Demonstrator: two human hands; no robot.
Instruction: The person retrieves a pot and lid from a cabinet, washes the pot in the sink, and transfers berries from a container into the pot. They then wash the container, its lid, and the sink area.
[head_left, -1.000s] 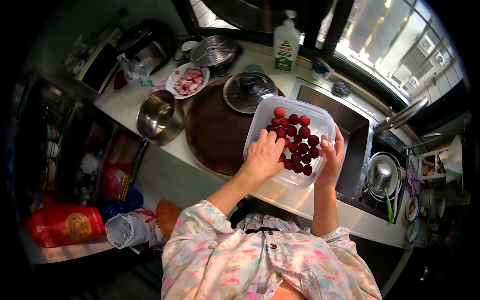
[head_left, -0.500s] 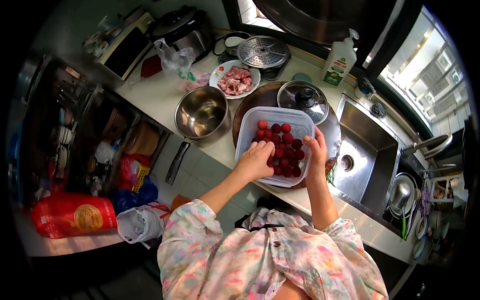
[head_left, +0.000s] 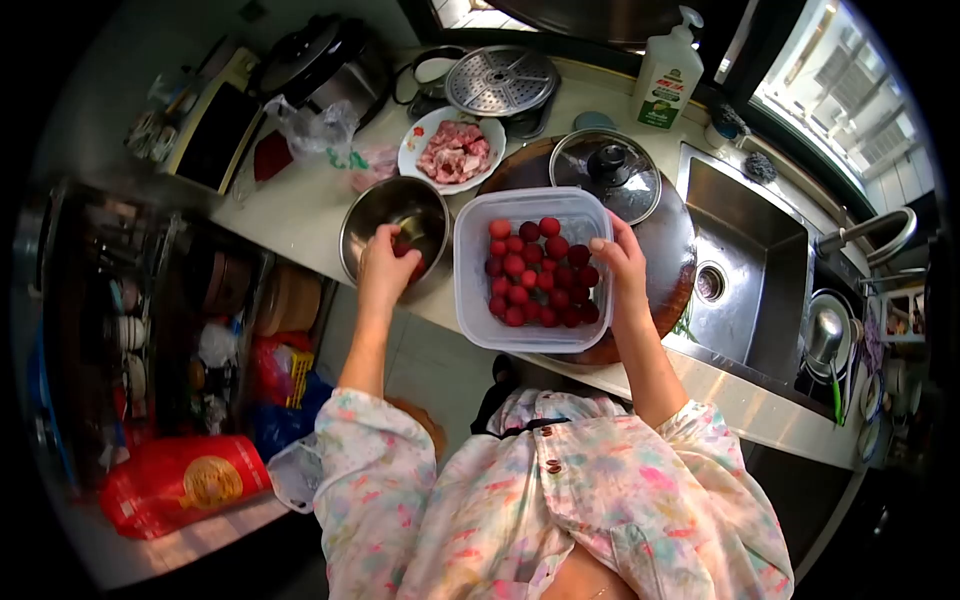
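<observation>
Two grips: left hand pinching a red fruit over the pot, right hand clasping the tub.
Soft, probably bruisable: fingertips only.

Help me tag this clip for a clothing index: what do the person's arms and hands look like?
The left hand and right hand are bare: no gloves, and no ring or watch shows. The sleeves end near the elbows, loose pale fabric printed with pastel strokes of pink, green, blue and orange. Forearms are uncovered.
</observation>
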